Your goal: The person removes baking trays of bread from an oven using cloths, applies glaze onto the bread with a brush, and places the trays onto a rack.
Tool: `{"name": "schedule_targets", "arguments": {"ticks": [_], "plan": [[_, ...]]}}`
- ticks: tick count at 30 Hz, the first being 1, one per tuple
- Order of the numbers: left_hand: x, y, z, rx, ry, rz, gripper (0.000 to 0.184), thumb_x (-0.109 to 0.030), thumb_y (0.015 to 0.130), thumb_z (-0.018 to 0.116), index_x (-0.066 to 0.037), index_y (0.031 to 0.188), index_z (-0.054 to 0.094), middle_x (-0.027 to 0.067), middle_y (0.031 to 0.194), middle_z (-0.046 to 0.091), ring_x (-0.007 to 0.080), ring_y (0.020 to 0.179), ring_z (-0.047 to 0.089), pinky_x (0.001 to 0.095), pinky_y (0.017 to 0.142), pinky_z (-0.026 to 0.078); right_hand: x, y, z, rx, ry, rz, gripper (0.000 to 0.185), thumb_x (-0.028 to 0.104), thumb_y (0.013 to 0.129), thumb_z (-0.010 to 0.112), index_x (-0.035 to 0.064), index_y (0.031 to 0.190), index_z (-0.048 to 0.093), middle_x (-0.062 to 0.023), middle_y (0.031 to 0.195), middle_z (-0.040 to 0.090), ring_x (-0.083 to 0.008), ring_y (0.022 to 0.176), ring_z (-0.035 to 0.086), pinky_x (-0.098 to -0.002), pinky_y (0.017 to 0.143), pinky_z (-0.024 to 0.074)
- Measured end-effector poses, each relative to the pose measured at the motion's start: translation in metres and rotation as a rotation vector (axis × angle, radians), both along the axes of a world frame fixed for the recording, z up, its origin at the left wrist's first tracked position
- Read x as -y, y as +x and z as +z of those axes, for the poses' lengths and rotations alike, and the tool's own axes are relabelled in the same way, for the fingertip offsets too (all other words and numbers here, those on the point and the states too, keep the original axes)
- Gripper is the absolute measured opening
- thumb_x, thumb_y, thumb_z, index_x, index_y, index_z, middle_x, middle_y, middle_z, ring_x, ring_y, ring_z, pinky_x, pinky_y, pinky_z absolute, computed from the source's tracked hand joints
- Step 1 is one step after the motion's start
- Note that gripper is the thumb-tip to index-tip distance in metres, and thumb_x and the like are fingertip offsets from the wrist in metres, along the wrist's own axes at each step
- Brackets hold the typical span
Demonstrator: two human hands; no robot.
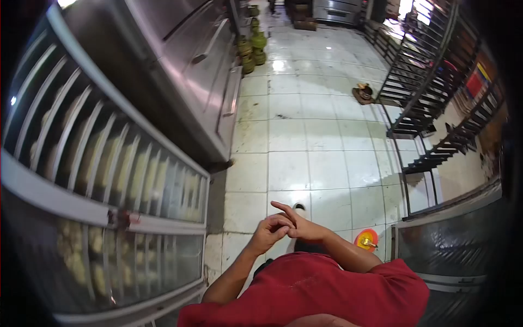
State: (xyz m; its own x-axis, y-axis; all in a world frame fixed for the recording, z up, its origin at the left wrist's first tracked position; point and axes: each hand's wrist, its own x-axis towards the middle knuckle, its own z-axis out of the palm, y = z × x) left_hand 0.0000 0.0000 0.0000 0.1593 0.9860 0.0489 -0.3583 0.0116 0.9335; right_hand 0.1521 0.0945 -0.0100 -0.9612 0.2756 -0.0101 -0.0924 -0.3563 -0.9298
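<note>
White floor tiles (289, 131) run away from me, with a glass-fronted cabinet (81, 206) along my left, pale pieces on its shelves. Beyond it, on the far left, stands a steel oven (185, 60), and a dark metal rack (404, 117) rises at the right. My red shirt (321, 294) fills the near edge. Green gas cylinders (259, 41) stack up far off. My hands meet close in front of me: the left hand (266, 235) is loosely curled, its fingertips touching the right hand (309, 230), whose index finger sticks out while the others bend. I cannot tell whether anything small sits between them. Taking hold of something else would call for parting them. Smallest is an orange dish (359, 238), near right, on the floor.
</note>
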Motion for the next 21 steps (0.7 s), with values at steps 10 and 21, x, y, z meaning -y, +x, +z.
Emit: {"name": "schedule_targets", "arguments": {"ticks": [10,21], "plan": [[-0.282,-0.012,0.02,-0.095,0.066,-0.015,0.015,-0.014,0.089,0.063,0.001,0.089,0.064,0.0068,0.089,0.062,0.0169,0.089,0.057,0.031,0.084,0.045,-0.261,-0.004,0.028,-0.041,0.038,-0.141,0.114,0.066,0.072,0.067,0.0106,0.15,0.006,-0.0145,0.132,0.045,-0.0251,0.124,0.041,-0.0406,0.106,0.0317],[-0.543,-0.188,-0.068,-0.466,-0.127,0.18,0.033,-0.017,0.091,0.063,0.002,0.116,0.057,0.0069,0.097,0.063,0.0129,0.093,0.058,0.0276,0.084,0.047,-0.494,-0.077,-0.051,0.171,-0.102,-0.352,0.067,0.036,0.098,0.05,0.013,0.149,0.013,-0.0139,0.127,0.05,-0.0233,0.118,0.046,-0.0368,0.1,0.0375]]}}
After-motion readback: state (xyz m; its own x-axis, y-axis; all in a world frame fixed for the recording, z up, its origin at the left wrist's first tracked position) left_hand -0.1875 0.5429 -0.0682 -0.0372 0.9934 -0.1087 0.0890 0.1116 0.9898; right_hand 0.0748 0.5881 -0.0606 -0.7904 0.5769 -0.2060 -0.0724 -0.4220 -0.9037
